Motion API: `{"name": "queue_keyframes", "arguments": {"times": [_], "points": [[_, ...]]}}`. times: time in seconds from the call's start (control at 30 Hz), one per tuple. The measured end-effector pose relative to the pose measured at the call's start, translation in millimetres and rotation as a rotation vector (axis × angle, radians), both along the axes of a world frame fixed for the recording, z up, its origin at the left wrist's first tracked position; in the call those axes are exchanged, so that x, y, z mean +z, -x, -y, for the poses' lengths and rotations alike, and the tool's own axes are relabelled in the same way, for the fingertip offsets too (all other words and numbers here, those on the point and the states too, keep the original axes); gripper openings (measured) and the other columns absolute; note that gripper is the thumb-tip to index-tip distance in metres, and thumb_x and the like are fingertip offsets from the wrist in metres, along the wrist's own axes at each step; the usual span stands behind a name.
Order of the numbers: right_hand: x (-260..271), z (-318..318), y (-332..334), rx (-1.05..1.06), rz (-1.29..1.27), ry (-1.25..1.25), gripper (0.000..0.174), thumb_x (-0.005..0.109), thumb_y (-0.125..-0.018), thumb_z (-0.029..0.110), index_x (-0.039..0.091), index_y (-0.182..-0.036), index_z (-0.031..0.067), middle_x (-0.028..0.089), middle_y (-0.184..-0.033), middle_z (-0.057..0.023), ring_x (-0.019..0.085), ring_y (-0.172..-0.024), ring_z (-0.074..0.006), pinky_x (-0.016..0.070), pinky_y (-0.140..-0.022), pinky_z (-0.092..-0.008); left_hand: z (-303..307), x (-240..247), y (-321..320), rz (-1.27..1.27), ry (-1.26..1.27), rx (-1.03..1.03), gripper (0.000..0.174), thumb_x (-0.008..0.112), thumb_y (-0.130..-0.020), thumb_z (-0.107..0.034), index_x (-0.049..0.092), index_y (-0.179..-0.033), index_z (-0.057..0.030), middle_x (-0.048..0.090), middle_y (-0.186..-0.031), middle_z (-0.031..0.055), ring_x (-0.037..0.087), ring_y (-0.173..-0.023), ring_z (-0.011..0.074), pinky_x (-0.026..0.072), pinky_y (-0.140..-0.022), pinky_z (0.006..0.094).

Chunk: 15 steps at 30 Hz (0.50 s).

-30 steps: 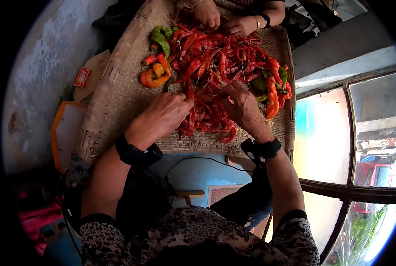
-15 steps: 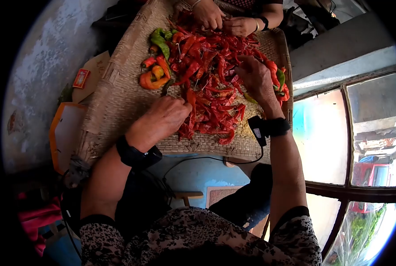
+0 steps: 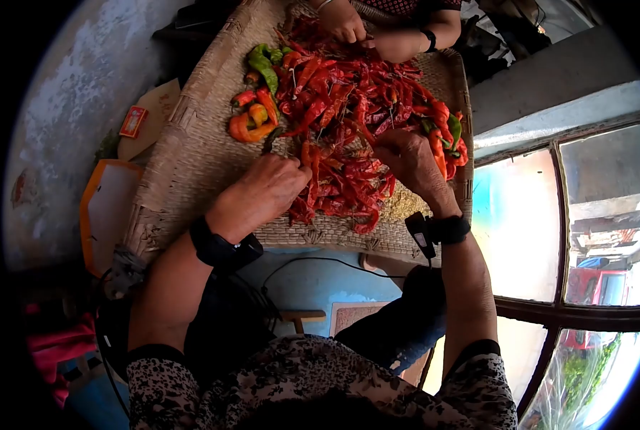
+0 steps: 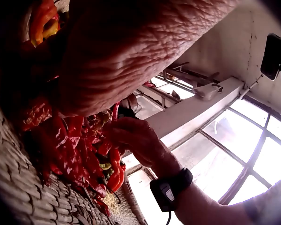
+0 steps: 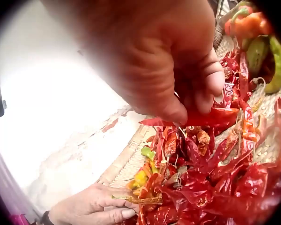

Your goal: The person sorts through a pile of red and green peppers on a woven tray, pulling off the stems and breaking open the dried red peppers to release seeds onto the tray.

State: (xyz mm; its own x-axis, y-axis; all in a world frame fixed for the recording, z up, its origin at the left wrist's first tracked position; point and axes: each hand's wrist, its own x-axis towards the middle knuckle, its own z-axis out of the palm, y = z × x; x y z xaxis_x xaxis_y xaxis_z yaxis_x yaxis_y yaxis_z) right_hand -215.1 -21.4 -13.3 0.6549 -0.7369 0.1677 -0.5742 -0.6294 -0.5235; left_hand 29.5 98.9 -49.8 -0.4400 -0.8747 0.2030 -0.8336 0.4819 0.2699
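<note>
Dried red chilies (image 3: 341, 183) lie heaped on a woven tray (image 3: 169, 186). The left hand (image 3: 262, 188) is at the left edge of the near part of the heap, fingers curled; in the right wrist view the left hand (image 5: 91, 206) has a pale stem (image 5: 140, 200) at its fingers. Over the right side of the heap is the right hand (image 3: 414, 163), which in the right wrist view pinches a red chili (image 5: 215, 117) between thumb and fingers. The palm side of the left hand is hidden in the head view.
Fresh orange peppers (image 3: 252, 129) and green peppers (image 3: 264, 68) lie at the tray's left, more orange peppers (image 3: 440, 154) at its right. Another person's hands (image 3: 345, 25) work at the far edge. A window (image 3: 520, 222) stands right, a wall (image 3: 76, 129) left.
The right hand moved out to the far right of the heap, then came back nearer with a chili. The left hand has stayed nearly in place. The other person's hands shifted slightly.
</note>
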Motion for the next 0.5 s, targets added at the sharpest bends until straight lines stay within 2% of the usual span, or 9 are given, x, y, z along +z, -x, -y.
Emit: {"name": "queue_keyframes", "arguments": {"times": [0.1,0.17,0.2,0.27,0.3,0.33,0.37,0.43,0.5], "points": [[37,13,-8,-0.145,0.019,-0.028,0.019,0.066,-0.085,0.014,0.069,-0.097,0.0000,0.069,-0.086,-0.0152,0.068,-0.074,-0.0219,0.0534,-0.068,-0.0341,2,5,-1,-0.015,-0.089,-0.001,0.004,0.052,-0.081,0.003,0.056,-0.083,0.0020,0.058,-0.078,0.0176,0.061,-0.077,0.0342,0.0505,-0.068,0.0427],[42,34,-14,-0.372,0.382,-0.056,0.019,0.065,-0.086,0.016,0.070,-0.097,0.0010,0.070,-0.084,-0.0151,0.068,-0.075,-0.0222,0.0533,-0.068,-0.0344,3,5,-2,-0.022,-0.131,-0.004,0.005,0.052,-0.080,0.004,0.056,-0.083,0.0021,0.058,-0.078,0.0177,0.061,-0.077,0.0350,0.0501,-0.068,0.0432],[38,38,-15,-0.372,0.383,-0.057,0.019,0.065,-0.086,0.016,0.070,-0.097,0.0010,0.070,-0.084,-0.0151,0.068,-0.075,-0.0222,0.0533,-0.068,-0.0344,3,4,-3,-0.029,-0.137,-0.009,0.005,0.052,-0.080,0.004,0.056,-0.082,0.0020,0.057,-0.078,0.0175,0.060,-0.078,0.0354,0.0497,-0.068,0.0437],[22,43,-20,-0.353,0.280,0.192,0.019,0.064,-0.086,0.017,0.070,-0.095,0.0012,0.069,-0.082,-0.0152,0.068,-0.073,-0.0237,0.0532,-0.067,-0.0356,4,2,-5,-0.034,-0.142,-0.013,0.005,0.053,-0.079,0.005,0.055,-0.082,0.0019,0.057,-0.079,0.0173,0.060,-0.078,0.0358,0.0493,-0.068,0.0441],[16,36,-25,-0.206,0.143,0.132,0.019,0.064,-0.086,0.017,0.069,-0.092,0.0002,0.068,-0.080,-0.0164,0.067,-0.071,-0.0271,0.0527,-0.066,-0.0365,4,0,-5,-0.045,-0.132,-0.023,0.005,0.053,-0.079,0.005,0.055,-0.082,0.0016,0.057,-0.079,0.0168,0.059,-0.078,0.0355,0.0491,-0.069,0.0440],[5,30,-31,0.015,0.018,0.068,0.023,0.063,-0.087,0.019,0.068,-0.099,0.0004,0.068,-0.076,-0.0118,0.064,-0.063,-0.0193,0.0507,-0.061,-0.0358,4,-1,-5,-0.056,-0.122,-0.033,0.005,0.053,-0.079,0.004,0.054,-0.082,0.0013,0.056,-0.079,0.0162,0.059,-0.077,0.0353,0.0489,-0.070,0.0439],[-8,23,-35,-0.018,-0.149,-0.061,0.022,0.065,-0.086,0.020,0.069,-0.094,-0.0002,0.067,-0.074,-0.0127,0.065,-0.063,-0.0241,0.0505,-0.061,-0.0372,4,-1,-6,-0.056,-0.124,-0.028,0.005,0.053,-0.079,0.004,0.054,-0.082,0.0013,0.056,-0.079,0.0162,0.059,-0.077,0.0353,0.0489,-0.070,0.0439],[-47,16,-45,-0.063,-0.297,0.121,0.026,0.067,-0.085,0.028,0.070,-0.089,0.0018,0.067,-0.074,-0.0174,0.066,-0.069,-0.0324,0.0526,-0.063,-0.0418,3,-1,-6,-0.049,-0.093,-0.046,0.006,0.053,-0.078,0.004,0.054,-0.083,0.0008,0.056,-0.080,0.0155,0.059,-0.079,0.0341,0.0485,-0.072,0.0429],[-54,10,-56,-0.191,-0.429,0.085,0.027,0.067,-0.085,0.030,0.070,-0.087,0.0028,0.067,-0.075,-0.0173,0.067,-0.071,-0.0322,0.0536,-0.065,-0.0422,2,0,-5,-0.040,-0.099,-0.042,0.007,0.053,-0.078,0.004,0.054,-0.084,0.0006,0.056,-0.080,0.0152,0.059,-0.080,0.0335,0.0484,-0.073,0.0425]]}}
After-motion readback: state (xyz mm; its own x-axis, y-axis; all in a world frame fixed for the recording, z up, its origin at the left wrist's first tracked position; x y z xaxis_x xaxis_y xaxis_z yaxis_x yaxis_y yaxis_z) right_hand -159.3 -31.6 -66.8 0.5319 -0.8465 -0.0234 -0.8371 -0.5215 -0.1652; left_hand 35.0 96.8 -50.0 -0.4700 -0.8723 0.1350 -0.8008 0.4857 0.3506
